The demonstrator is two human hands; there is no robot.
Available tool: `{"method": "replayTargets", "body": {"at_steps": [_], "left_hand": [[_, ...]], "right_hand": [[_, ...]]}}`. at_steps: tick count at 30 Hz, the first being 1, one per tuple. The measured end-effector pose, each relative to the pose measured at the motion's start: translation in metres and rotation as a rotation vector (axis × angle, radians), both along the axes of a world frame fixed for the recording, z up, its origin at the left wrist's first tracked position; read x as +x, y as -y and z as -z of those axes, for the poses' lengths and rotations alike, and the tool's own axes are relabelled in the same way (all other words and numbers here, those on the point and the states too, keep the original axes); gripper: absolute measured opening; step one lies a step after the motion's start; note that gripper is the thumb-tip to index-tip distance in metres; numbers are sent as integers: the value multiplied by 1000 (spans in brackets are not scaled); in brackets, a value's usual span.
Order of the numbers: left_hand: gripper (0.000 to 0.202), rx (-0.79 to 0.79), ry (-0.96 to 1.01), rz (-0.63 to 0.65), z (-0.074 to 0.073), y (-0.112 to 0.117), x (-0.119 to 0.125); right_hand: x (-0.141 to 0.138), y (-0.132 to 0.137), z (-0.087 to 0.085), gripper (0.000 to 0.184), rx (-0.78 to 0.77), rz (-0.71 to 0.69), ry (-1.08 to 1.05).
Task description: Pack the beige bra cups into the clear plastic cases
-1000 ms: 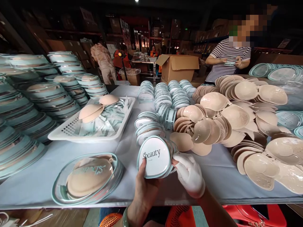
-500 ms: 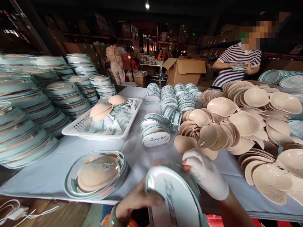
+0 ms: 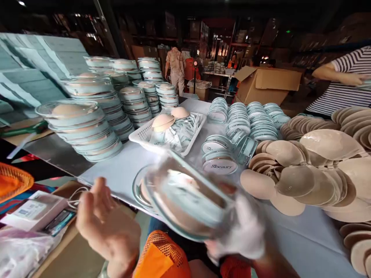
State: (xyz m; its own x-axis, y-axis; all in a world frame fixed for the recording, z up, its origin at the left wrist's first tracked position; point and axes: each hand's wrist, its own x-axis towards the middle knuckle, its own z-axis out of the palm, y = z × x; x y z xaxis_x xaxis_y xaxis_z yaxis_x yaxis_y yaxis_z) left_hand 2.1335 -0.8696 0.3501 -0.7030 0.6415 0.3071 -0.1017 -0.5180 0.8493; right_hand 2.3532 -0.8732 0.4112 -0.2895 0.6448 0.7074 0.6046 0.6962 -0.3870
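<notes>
My right hand (image 3: 242,231), in a white glove, grips a round clear case with a teal rim (image 3: 188,197), tilted and blurred by motion; a beige pad shows inside it. My bare left hand (image 3: 108,224) is free of the case, palm up and fingers apart, low at the left over the table's front edge. Behind the held case another clear case (image 3: 139,189) lies on the white table (image 3: 121,172), mostly hidden. A stack of lids marked "beauty" (image 3: 219,161) stands just beyond.
Tall stacks of filled cases (image 3: 87,127) fill the left. A white basket (image 3: 169,133) holds packets and beige pads. Heaps of beige pads (image 3: 304,170) cover the right. A person in a striped shirt (image 3: 342,87) stands at far right by a cardboard box (image 3: 268,87).
The view has swung left. My left hand has let go of the case and moved left, opening. My right hand has carried the case leftward and tilted it.
</notes>
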Motion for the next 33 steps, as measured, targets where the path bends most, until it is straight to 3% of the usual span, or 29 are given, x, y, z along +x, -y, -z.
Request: {"method": "replayTargets", "body": {"at_steps": [2, 3, 4, 5, 7, 9, 10, 11, 12, 13, 14, 15, 16, 17, 18, 19, 21, 22, 23, 25, 26, 29, 31, 33], "left_hand": [[78, 20, -42, -25, 6, -10, -19], [75, -33, -24, 48, 12, -14, -27], [77, -85, -9, 107, 19, -17, -33], [80, -134, -9, 155, 27, -19, -38], [82, -191, -60, 210, 42, -22, -44], [80, -182, -132, 242, 49, -24, -48], [77, -166, -161, 265, 49, -23, -50], [74, -149, -189, 268, 49, -22, -50], [73, -127, -218, 221, 48, -18, -48], [72, -82, -238, 115, 48, -12, -45], [69, -7, -249, 11, 50, -4, -39], [64, 82, -255, -54, 54, 5, -31], [55, 166, -264, -65, 60, 16, -19], [46, 210, -264, 48, 67, 26, -5], [42, 175, -260, 257, 74, 35, 12], [48, 73, -221, 517, 80, 41, 30], [82, -217, 12, 1007, 85, 44, 67], [99, -316, 162, 1159, 82, 42, 83], [110, -371, 307, 1231, 77, 38, 98], [110, -406, 527, 1186, 59, 27, 121], [102, -436, 628, 1147, 48, 21, 130], [68, -611, 955, 1034, 18, 3, 150], [50, -706, 1126, 1006, 5, -5, 159], [44, -761, 1195, 1038, 0, -8, 165]], "right_hand": [[-47, -14, -5, 38, 203, 7, 213], [-70, -19, -5, 21, 258, 65, 352], [-90, -21, -4, 16, 263, 144, 435], [-105, -23, -1, 18, 266, 164, 487], [-112, -26, 6, 36, 284, 62, 488], [-85, -36, 9, 49, 329, -44, 370], [-62, -47, 9, 48, 341, -29, 267], [-35, -60, 10, 36, 281, 139, 260], [-7, -75, 12, 32, 182, 342, 300], [20, -90, 15, 40, -10, 491, 388], [44, -102, 20, 42, -231, 582, 495], [63, -110, 26, 31, -401, 617, 579], [77, -112, 32, 23, -455, 641, 591], [87, -109, 36, 17, -461, 636, 567], [92, -101, 37, 15, -406, 619, 496], [95, -88, 35, 16, -321, 595, 392], [94, -55, 22, 19, -198, 527, 187], [92, -38, 13, 20, -187, 479, 127], [89, -21, 5, 20, -201, 424, 101], [83, 7, -2, 17, -204, 370, 85], [78, 18, 1, 18, -146, 408, 67], [64, 41, 38, 44, 156, 628, 57], [58, 49, 70, 69, 251, 654, 164], [57, 52, 94, 80, 303, 644, 215]]}}
